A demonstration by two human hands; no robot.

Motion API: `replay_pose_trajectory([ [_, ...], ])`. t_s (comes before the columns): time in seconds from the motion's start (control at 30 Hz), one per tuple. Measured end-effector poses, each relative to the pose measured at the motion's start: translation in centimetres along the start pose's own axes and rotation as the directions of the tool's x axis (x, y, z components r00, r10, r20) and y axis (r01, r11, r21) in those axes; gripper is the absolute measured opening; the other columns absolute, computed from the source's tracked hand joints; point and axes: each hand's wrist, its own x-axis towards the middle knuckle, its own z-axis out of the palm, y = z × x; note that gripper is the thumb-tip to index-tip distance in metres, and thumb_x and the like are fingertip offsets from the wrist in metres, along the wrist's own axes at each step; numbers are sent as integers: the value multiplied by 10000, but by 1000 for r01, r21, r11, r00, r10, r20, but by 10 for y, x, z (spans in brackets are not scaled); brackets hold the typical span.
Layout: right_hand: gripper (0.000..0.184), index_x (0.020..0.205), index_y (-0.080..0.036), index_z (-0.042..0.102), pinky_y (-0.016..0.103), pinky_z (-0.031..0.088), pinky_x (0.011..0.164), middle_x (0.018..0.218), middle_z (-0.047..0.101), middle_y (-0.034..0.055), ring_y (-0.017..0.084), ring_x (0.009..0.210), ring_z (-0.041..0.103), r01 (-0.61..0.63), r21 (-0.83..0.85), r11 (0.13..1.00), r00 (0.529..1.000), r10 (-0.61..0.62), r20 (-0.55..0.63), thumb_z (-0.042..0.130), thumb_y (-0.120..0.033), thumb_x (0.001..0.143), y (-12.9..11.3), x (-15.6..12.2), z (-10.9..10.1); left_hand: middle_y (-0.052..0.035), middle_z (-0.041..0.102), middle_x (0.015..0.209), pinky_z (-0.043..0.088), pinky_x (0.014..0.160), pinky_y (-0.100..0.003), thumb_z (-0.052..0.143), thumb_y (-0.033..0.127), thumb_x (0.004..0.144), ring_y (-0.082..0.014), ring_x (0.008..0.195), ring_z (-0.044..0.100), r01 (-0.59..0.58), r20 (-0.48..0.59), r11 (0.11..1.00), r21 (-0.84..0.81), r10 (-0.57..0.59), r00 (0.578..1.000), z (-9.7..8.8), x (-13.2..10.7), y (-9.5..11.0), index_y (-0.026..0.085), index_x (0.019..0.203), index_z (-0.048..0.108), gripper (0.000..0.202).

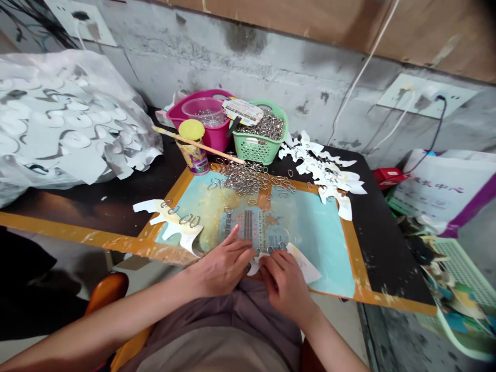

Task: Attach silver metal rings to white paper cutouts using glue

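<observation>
Left hand [220, 258] half open, thumb lifted clear, fingertips at the edge of a white die-cut paper strip [306, 263], grip impossible to tell. Right hand [284, 287] curled just beside, pinching the same strip by small metal rings [269, 249] along its edge. Strip held over a teal, orange-framed board [358, 268], below a loose heap of oval metal rings [244, 178]. Second ring-fitted paper strip [174, 222] lying left on the board; green plastic basket of rings [259, 147] beyond.

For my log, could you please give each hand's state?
Left hand: curled on the white paper cut-out, grip unclear.
Right hand: closed, apparently holding that cut-out.
</observation>
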Motion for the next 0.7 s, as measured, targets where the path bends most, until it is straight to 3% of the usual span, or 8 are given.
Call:
replay_pose_trajectory([
  [0.17,126,938,-205,627,411,434,835,904,634,74,275,929,536,16,-49,999,999,-14,47,518,-148,967,0,-1,-3,-36,723,881,111,1261,-537,490,154,983,-193,1060,662,36,-15,999,18,-36,999,0,2,-2,179,996,648,160],
  [0.33,131,1041,-188,610,396,448,816,935,649,84,268,912,556,-36,16,999,999,37,-30,529,-142,949,1,2,0,17,662,738,77,1261,-549,557,156,951,-172,945,657,23,-3,999,44,-23,1000,-2,11,-9,197,846,652,148],
  [0.5,43,934,-186,607,379,427,768,870,643,75,267,866,555,-51,-27,998,996,49,-77,568,-170,924,-3,8,2,-4,643,759,74,1267,-537,560,124,923,-180,986,633,-34,18,992,118,32,999,3,11,-9,181,802,609,142],
  [0.7,163,787,-208,558,362,373,714,784,602,48,250,813,535,-48,-207,977,995,30,-91,556,-184,948,-7,16,6,-17,660,802,100,1264,-557,542,164,964,-186,976,621,-60,-35,987,147,66,997,9,3,-7,175,845,626,145],
])
